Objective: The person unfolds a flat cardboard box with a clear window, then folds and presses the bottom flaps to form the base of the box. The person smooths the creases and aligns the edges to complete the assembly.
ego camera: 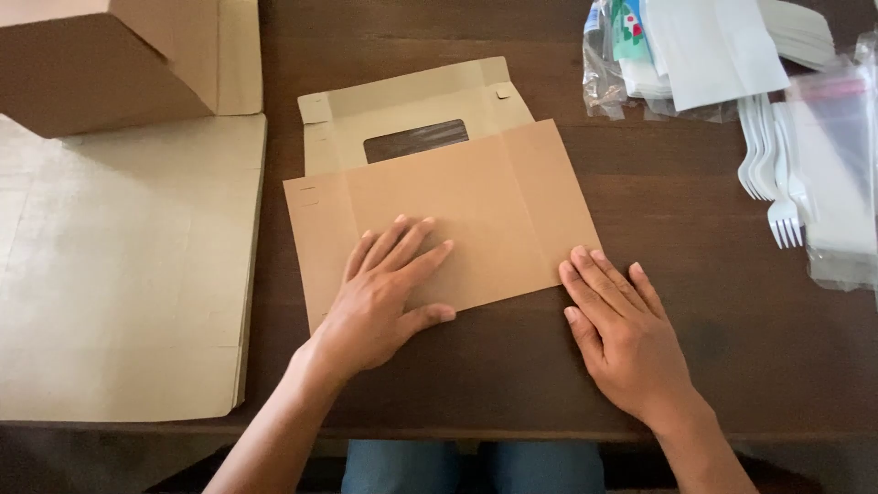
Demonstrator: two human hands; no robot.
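Centrally, flat brown cardboard box blank (439, 220) lies on dark wooden table (713, 302), window cut-out toward far edge. Left hand (384, 293) pressed flat on it, fingers spread. Right hand (622, 334) flat, fingers together, fingertips touching blank's right corner. White plastic forks (773, 174) far right; cardboard stack (119, 274) left.

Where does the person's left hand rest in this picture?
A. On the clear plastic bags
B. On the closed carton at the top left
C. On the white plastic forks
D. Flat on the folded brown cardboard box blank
D. The left hand lies palm down, fingers spread, on the flat cardboard box blank, while the right hand touches its lower right corner on the wooden table.
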